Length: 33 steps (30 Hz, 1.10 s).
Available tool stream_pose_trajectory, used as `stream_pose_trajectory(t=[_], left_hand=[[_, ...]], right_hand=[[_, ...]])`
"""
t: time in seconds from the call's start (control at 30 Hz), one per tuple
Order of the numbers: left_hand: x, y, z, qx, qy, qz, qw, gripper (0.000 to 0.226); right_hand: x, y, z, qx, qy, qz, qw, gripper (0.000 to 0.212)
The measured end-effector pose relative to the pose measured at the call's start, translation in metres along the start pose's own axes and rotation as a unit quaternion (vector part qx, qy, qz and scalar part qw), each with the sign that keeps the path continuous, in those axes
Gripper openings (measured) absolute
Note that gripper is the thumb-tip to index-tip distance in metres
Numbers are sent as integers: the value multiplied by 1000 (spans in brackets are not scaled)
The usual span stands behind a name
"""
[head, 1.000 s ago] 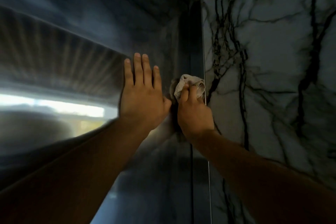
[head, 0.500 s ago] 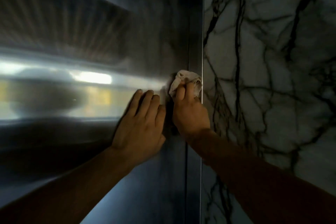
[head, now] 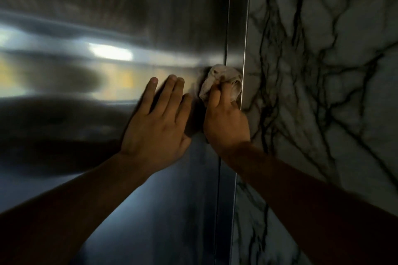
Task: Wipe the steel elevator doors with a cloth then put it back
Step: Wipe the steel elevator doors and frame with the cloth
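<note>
The right hand (head: 226,122) grips a crumpled pale cloth (head: 221,80), its fingers (head: 214,98) curled over the wad and pressing it against the steel door (head: 107,28) at the door's right edge, just beside the narrow steel frame (head: 237,28). The left hand (head: 157,127), at 9 o'clock from the right one, lies flat on the door with fingers straight and released, holding nothing. At 3 o'clock from the cloth stands a dark-veined marble wall (head: 323,71).
</note>
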<state>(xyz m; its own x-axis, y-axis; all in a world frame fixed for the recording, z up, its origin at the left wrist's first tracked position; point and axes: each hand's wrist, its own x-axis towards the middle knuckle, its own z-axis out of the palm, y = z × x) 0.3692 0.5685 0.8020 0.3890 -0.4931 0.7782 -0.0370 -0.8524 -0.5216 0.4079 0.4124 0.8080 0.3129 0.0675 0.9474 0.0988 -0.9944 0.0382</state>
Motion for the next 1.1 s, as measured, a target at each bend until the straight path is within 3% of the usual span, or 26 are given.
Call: stream_pose_trajectory(t=[0.4, 0.5, 0.67, 0.9, 1.1], left_hand=[[-42, 49, 22, -21, -2, -31, 999, 79], [-78, 77, 36, -39, -13, -4, 999, 80], [-140, 122, 64, -51, 0, 35, 998, 60], [-180, 160, 81, -69, 10, 4, 998, 53], [-239, 194, 106, -97, 10, -2, 995, 59]], right_hand=[[-90, 1, 34, 16, 7, -9, 1000, 43], [-96, 1, 39, 22, 28, -11, 999, 37], [-107, 1, 48, 66, 45, -7, 997, 47], [-205, -1, 63, 68, -19, -20, 997, 42], [-222, -7, 73, 43, -3, 8, 999, 41]])
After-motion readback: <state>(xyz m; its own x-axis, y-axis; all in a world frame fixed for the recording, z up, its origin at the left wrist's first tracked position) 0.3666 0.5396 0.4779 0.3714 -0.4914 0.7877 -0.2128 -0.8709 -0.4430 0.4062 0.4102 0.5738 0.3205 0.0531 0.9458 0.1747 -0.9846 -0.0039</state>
